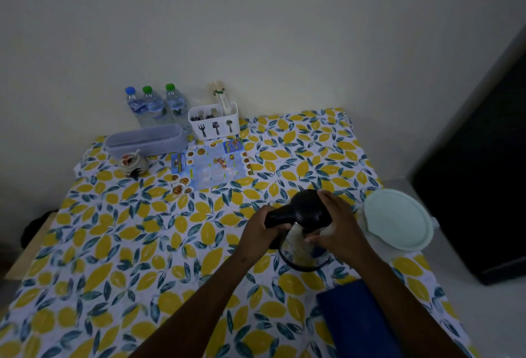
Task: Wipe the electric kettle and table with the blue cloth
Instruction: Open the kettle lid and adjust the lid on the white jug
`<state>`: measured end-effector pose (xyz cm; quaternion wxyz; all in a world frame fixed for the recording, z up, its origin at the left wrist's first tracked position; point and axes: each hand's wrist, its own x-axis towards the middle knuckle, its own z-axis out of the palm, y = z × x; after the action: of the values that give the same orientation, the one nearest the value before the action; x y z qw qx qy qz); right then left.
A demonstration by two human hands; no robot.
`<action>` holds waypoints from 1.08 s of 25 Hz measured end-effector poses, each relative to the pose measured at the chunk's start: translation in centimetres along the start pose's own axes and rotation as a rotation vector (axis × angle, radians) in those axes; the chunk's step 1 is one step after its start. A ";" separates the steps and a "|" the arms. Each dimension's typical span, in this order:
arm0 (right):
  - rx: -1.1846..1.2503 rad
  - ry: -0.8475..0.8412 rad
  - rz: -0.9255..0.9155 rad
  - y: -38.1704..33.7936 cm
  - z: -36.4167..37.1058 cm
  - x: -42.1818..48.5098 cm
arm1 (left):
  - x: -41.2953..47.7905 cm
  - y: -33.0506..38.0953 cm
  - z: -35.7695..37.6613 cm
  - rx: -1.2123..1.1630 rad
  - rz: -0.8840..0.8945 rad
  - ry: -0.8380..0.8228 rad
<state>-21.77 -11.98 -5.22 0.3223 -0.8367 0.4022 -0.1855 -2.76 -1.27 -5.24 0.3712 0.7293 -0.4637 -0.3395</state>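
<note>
The electric kettle (304, 215), black-lidded with a shiny metal body, stands right of centre on the table (142, 243), which wears a lemon-print cover. My left hand (263, 232) is closed around its black handle on the left side. My right hand (338, 226) wraps the lid and the right side of the body. The blue cloth (355, 320) lies folded flat near the front right edge, under my right forearm, untouched by either hand.
A pale green round lid or plate (398, 219) sits just right of the kettle at the table's edge. At the back stand three water bottles (155, 105), a white cutlery caddy (215, 121), a grey box (145, 141), a small ornament (132, 162) and a printed leaflet (210, 165).
</note>
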 end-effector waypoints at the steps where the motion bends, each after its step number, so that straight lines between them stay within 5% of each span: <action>1: 0.007 0.014 0.006 -0.2 -0.3 -0.1 | -0.3 0.4 -0.1 -0.020 0.006 0.012; 9: -0.063 0.052 -0.146 -6.5 1.1 -4.2 | -7.5 -0.8 -4.8 -0.143 -0.039 0.053; 23: 0.022 -0.145 -0.043 -10.0 11.7 -14.1 | -18.1 -8.6 -8.0 -0.125 -0.128 0.045; 27: -0.219 -0.183 -0.160 -8.6 10.9 -14.4 | -18.5 -7.4 -7.0 0.021 -0.032 0.118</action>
<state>-19.59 7.67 -7.91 0.2485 -0.9096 0.3208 -0.0886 -0.03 19.68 -5.29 0.3847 0.7593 -0.4329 -0.2967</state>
